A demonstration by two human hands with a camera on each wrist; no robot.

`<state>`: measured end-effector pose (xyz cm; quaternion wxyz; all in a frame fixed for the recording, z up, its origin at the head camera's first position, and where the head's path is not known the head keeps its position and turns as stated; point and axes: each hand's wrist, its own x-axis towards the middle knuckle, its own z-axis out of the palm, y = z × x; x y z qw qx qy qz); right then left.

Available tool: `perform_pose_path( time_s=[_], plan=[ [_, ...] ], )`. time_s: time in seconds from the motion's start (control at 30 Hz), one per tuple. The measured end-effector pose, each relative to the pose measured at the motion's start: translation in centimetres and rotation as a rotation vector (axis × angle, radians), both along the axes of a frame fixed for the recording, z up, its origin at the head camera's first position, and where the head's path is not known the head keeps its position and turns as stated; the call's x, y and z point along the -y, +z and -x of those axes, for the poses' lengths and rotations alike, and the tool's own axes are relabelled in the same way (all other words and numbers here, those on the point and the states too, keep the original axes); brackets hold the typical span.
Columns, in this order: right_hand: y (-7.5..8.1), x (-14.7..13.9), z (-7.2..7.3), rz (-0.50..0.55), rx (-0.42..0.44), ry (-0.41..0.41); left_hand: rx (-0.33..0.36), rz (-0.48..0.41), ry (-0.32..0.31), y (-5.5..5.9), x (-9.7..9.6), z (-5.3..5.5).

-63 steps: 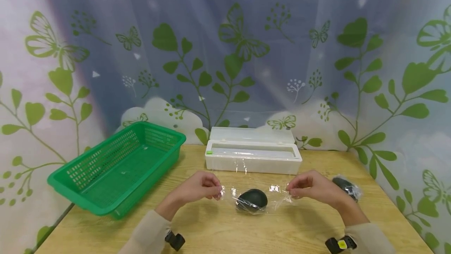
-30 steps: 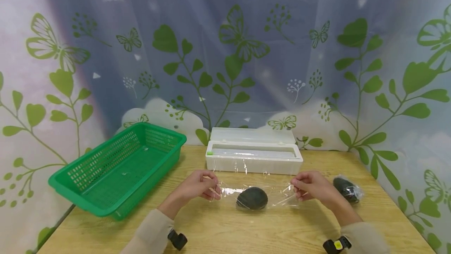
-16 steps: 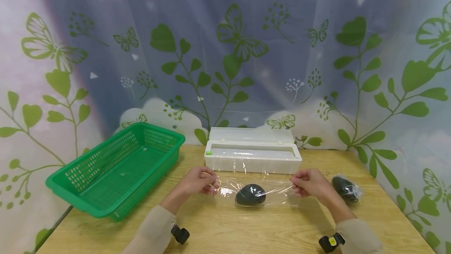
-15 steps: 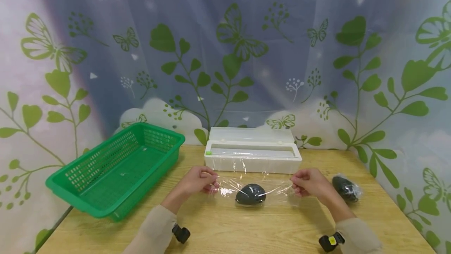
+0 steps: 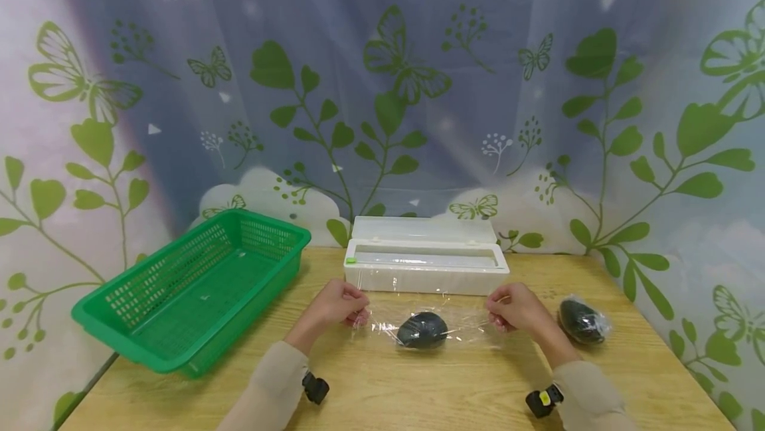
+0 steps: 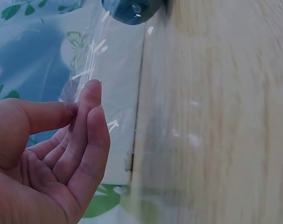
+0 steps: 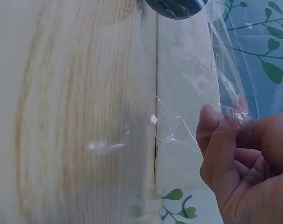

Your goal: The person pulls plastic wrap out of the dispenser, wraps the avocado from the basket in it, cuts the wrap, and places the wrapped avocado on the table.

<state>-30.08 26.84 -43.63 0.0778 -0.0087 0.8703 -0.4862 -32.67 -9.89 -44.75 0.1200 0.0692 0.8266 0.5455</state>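
Clear plastic wrap [image 5: 466, 325] runs from the white dispenser box [image 5: 425, 278] toward the front and lies over a dark green avocado [image 5: 422, 330]. My left hand [image 5: 339, 303] pinches the wrap's left edge between thumb and fingers; in the left wrist view the film gathers at the fingertips of that hand [image 6: 62, 144]. On the other side my right hand [image 5: 512, 308] pinches the right edge, and the right wrist view shows the film drawn taut from its fingers [image 7: 220, 135]. The avocado sits midway between both hands, its dark end showing at the top of each wrist view.
A green plastic basket [image 5: 191, 355] stands at the left of the wooden table [image 5: 382, 391]. At the right, beyond my right wrist, lies a second avocado [image 5: 581, 320] covered in wrap. The dispenser's lid [image 5: 423, 228] is raised at the back, near the patterned curtain [image 5: 335, 86].
Both hands have shifted slightly away from me, still pinching the wrap. The film has come down closer around the avocado, with its glints and creases changed.
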Motion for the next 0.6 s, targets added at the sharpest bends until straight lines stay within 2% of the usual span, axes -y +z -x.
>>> perform_pose_path(
  time_s=[0.13, 0.3, 0.47, 0.6],
  plan=[
    [0.0, 0.0, 0.0, -0.057, -0.013, -0.001, 0.018, -0.018, -0.010, -0.5, 0.5, 0.2],
    [-0.1, 0.0, 0.0, -0.138, -0.026, 0.010, 0.025, 0.025, -0.027, -0.8, 0.8, 0.4],
    [-0.5, -0.1, 0.0, -0.161, -0.014, 0.022, 0.008, 0.086, -0.064, -1.2, 1.0, 0.2],
    [-1.0, -0.2, 0.2, -0.170, 0.000, 0.031, 0.003, 0.089, -0.094, -1.2, 1.1, 0.0]
  ],
)
